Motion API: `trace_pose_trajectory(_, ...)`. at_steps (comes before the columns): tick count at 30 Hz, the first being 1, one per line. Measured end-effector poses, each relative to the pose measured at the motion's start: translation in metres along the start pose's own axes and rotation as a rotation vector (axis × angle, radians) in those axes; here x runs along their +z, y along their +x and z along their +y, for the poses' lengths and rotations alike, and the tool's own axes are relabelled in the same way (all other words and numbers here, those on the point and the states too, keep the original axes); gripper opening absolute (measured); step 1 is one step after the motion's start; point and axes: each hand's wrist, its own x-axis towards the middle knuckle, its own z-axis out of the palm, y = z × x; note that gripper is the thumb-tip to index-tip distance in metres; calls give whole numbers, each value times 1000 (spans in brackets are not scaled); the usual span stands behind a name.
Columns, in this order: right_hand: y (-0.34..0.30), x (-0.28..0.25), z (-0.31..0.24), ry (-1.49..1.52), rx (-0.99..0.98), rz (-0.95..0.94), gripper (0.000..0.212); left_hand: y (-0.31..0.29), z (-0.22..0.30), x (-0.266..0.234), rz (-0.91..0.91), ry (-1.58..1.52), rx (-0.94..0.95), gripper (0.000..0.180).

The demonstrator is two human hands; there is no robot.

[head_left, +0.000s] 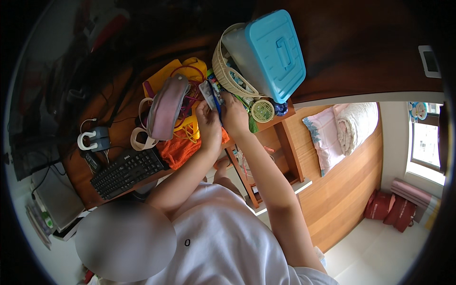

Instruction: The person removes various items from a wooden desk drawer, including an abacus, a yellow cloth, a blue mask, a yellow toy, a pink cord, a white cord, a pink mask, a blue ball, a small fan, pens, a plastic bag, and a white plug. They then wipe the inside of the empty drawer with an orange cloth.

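Head view: we see the left hand (209,124) and right hand (233,115) together pinching a small clear packet (209,93) with a blue strip. It sits above the orange cloth (180,149), just left of the woven basket (223,71) holding a blue-lidded box (275,50).

White short-sleeve tee (228,237) w/ small dark mark on front; both forearms bare, no watch or rings visible on left hand (209,124) or right hand (234,115).

A small flat package (209,93) with a clear front and blue edge is held between both hands, just above the orange cloth on the worktop. At the far left a dark screen (33,128) stands at the edge of the worktop. A small white panel with a grey display (430,61) sits on the wall at the upper right.
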Motion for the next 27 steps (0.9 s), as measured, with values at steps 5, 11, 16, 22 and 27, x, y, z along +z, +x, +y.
trace_pose_trajectory(5,-2,11,14,174,80,8,30,-2,2,8,-61,-48,10,48)
trace_pose_trajectory(11,-1,7,17,212,154,-25,26,-14,24,17,-157,-61,-58,61)
trace_pose_trajectory(16,-3,12,27,224,19,24,42,-13,17,7,-181,104,10,63)
trace_pose_trajectory(22,-9,15,34,283,51,-13,47,-27,35,4,-243,133,52,65)
trace_pose_trajectory(27,-20,10,35,334,-33,76,44,-44,37,0,-300,212,120,62)
